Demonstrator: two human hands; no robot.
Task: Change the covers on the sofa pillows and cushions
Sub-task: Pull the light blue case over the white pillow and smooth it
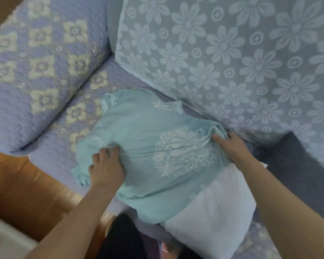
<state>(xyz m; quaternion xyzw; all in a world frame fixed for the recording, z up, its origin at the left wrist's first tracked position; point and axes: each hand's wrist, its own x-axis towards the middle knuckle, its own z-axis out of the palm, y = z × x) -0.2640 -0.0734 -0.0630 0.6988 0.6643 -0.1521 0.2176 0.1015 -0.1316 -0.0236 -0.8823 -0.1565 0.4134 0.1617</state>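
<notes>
Two hands: both reach forward on bare forearms, knuckles up.
Left hand (106, 168): fingers curled, bunching the near-left edge of the teal cover (148, 146).
Right hand (232, 148): thumb and fingers pinching a gathered fold at the cover's right side.
Teal cover: thin, wrinkled cloth with white scroll embroidery, pulled partway over the white pillow (209, 208).
White pillow: plump, smooth, its near corner bare, lying on the quilted lavender sofa seat (51, 157).
Back cushion (232, 53): blue, with a raised daisy pattern.
</notes>
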